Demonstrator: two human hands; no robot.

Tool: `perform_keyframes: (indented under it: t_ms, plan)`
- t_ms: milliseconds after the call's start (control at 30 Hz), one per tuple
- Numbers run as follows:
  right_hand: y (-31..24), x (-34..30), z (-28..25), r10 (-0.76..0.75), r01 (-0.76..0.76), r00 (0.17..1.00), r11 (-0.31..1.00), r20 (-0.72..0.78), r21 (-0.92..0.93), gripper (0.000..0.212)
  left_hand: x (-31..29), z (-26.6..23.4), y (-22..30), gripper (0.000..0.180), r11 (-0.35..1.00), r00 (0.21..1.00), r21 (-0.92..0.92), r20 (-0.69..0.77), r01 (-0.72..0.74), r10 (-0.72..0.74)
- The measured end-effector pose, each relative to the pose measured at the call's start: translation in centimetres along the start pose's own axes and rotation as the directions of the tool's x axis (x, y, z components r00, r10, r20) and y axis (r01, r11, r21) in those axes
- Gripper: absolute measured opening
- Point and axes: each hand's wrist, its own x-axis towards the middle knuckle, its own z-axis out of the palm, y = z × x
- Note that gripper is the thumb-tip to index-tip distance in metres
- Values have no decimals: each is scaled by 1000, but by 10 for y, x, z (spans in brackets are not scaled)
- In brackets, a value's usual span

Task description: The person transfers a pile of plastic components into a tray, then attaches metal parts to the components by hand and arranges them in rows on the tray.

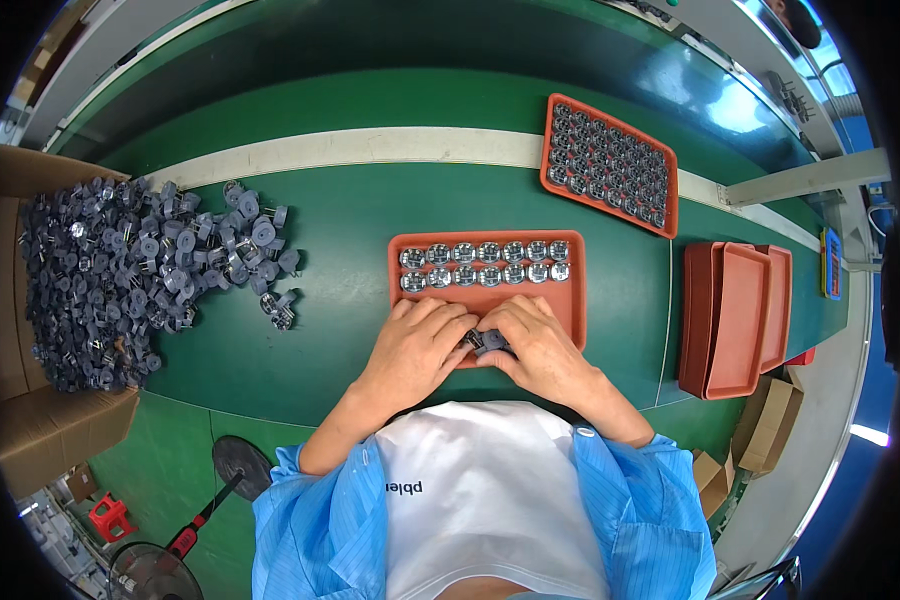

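Note:
Over the near edge of an orange-red tray [566, 308], my left hand [418, 345] and my right hand [537, 348] meet with fingers curled. Between them they grip small dark grey round parts with metal pins [489, 342]; the fingers partly cover these, so I cannot tell how many there are. Two rows of round parts with shiny metallic tops [489, 263] stand in the far half of the tray. My fingers hide part of its near half.
Left, a big heap of loose grey parts [150, 255] spills from a cardboard box [55, 430] onto the green table [340, 200]. A filled tray [547, 170] lies back right; stacked trays [740, 320] stand right. A fan [155, 570] and red stool [112, 518] are lower left.

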Motion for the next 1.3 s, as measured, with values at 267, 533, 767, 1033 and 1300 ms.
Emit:
perform_keyframes:
  t_ms: [267,533,767,1033,1300]
  plan:
    - [3,0,-9,-66,67,997,998,32,-1,38,-11,-17,-4,33,973,996,215,-8,86,-86]
    - [4,3,1,-11,10,1000,998,14,69,35,-2,-8,5,46,997,997,34,-41,74,-73]
    - [13,-2,1,-57,62,997,993,-50,101,38,-3,11,-3,30,1000,999,25,-47,3,-2]
    - [8,-2,-19,2,-3,1000,1000,9,8,31,-7,13,-11,18,994,997,103,-55,-40,46]
    - [11,0,-5,-42,43,998,999,-46,31,38,7,11,8,26,997,993,18,-99,71,-69]
